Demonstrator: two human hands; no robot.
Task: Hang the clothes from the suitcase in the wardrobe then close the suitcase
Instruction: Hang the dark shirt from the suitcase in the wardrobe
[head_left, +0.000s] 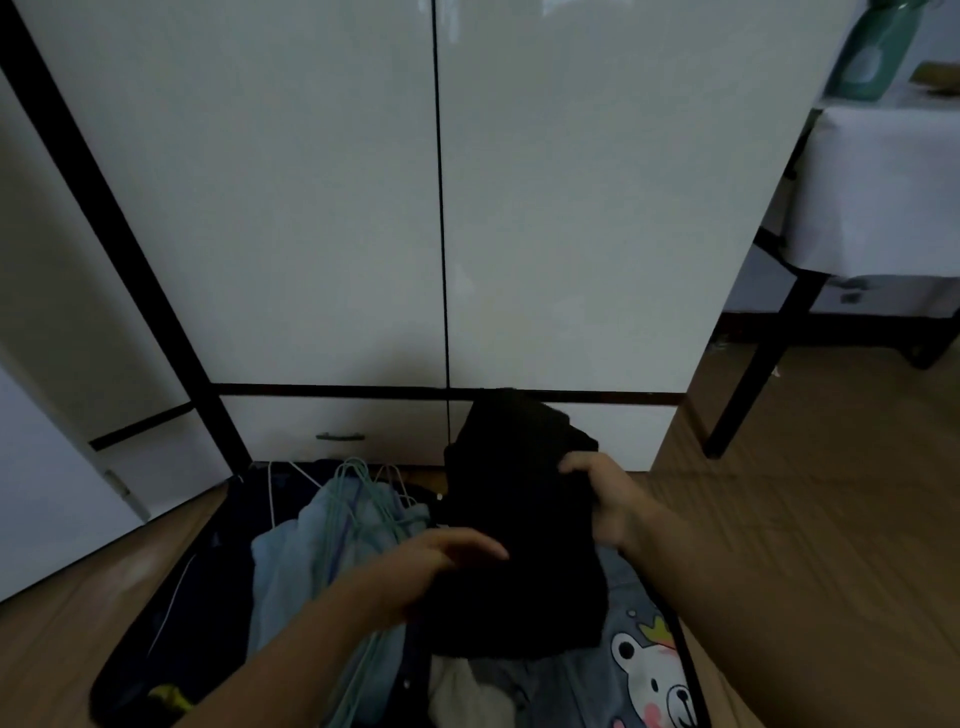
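An open dark suitcase (205, 597) lies on the floor below me, full of clothes. My right hand (605, 501) grips a black garment (519, 519) at its upper right edge and holds it up over the suitcase. My left hand (441, 558) lies against the garment's left side, fingers stretched out and blurred. A light blue garment (291, 566) and a bundle of green and white wire hangers (358, 499) rest in the suitcase to the left. A grey piece with a cartoon bear (649, 670) lies at the lower right. The white wardrobe (322, 208) stands ahead, both doors shut.
The wardrobe has drawers (337, 431) at its base, just behind the suitcase. A table with a white cloth (872, 187) and black legs stands to the right. Wooden floor (831, 519) spreads right of the suitcase. A white door or panel (47, 467) is at the left.
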